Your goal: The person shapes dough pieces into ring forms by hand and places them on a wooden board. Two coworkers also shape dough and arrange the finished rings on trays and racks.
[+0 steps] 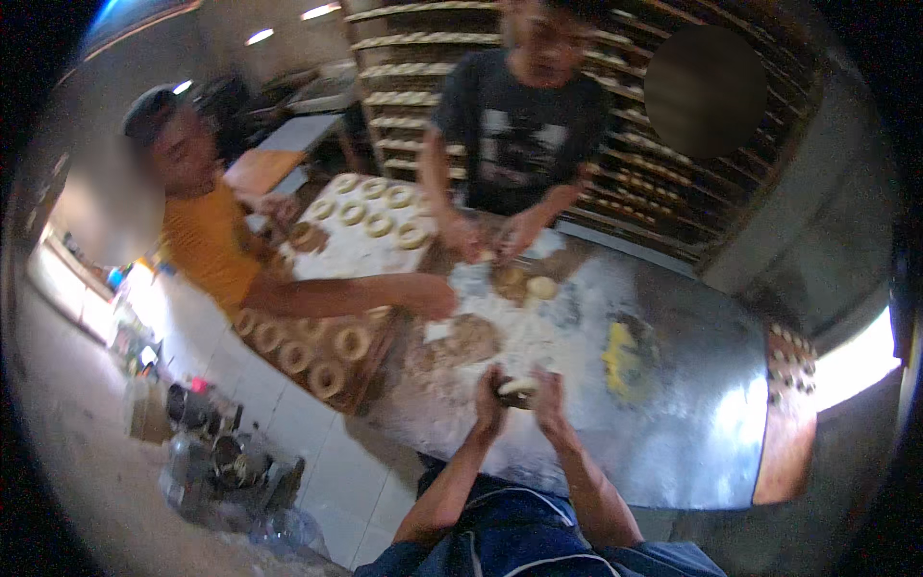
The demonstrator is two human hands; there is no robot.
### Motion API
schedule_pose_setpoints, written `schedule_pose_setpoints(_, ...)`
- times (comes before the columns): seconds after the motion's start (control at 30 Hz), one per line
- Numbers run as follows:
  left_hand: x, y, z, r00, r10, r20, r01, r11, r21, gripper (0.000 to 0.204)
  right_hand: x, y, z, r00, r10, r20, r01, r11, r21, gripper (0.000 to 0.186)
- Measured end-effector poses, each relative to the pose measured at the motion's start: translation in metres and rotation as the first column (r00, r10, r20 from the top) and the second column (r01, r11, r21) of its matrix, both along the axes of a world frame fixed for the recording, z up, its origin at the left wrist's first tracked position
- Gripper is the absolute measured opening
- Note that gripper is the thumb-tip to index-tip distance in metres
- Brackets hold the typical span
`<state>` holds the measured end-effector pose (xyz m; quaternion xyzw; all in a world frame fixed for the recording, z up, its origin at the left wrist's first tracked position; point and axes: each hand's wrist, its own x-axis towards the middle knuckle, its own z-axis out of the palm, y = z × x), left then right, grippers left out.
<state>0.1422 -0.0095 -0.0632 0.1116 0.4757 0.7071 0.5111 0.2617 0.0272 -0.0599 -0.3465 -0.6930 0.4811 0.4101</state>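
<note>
Though the picture is blurred, we can place the pale dough piece (520, 386): held between the person's two hands, over the floury near part of the table (692, 413). Left hand (489, 400) — partly closed, fingers curled at the left end of the piece. Right hand (550, 402) — also partly closed, holding the other end; exact finger positions too smeared to tell. Dark patch just below the dough; shadow or something else, we cannot say.

Handling, our judgement: light, soft, limp rather than stiff. Likely to stretch or dent under a hard pinch, and to sag if lifted by one end. We would support it from beneath with spread fingers at both ends, pressing lightly. Bare dough may cling; the loose flour (538, 332) nearby should make it slide more freely. Beyond it, a round dough ball (541, 288); to the left, dough rings (327, 363), whose thin walls we expect to deform easily.
</note>
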Motion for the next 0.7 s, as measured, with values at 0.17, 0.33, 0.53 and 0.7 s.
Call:
schedule_pose_setpoints(0.17, -0.031, -0.018, 0.000, 0.479, 0.097, -0.872, 0.032, 0.991, 0.127, 0.032, -0.046, -0.031, 0.086, 0.987, -0.045, 0.156, 0.135, 0.761, -0.634, 0.061)
schedule_pose_setpoints(0.33, -0.077, -0.051, 0.078, 0.978, -0.117, -0.172, 0.116, 0.993, -0.012, 0.031, -0.076, -0.035, 0.051, 0.981, -0.134, -0.139, -0.013, 0.671, -0.741, 0.051)
schedule_pose_setpoints(0.53, -0.140, -0.063, 0.000, 0.947, 0.093, -0.309, -0.040, 0.984, 0.174, 0.042, -0.130, -0.045, 0.029, 0.938, 0.024, 0.345, -0.080, 0.986, 0.148, 0.050)
schedule_pose_setpoints(0.7, -0.202, -0.078, 0.043, 0.647, 0.103, -0.756, -0.079, 0.995, 0.068, 0.044, -0.214, -0.056, 0.095, 0.930, 0.262, 0.258, -0.160, 0.920, -0.357, 0.054)
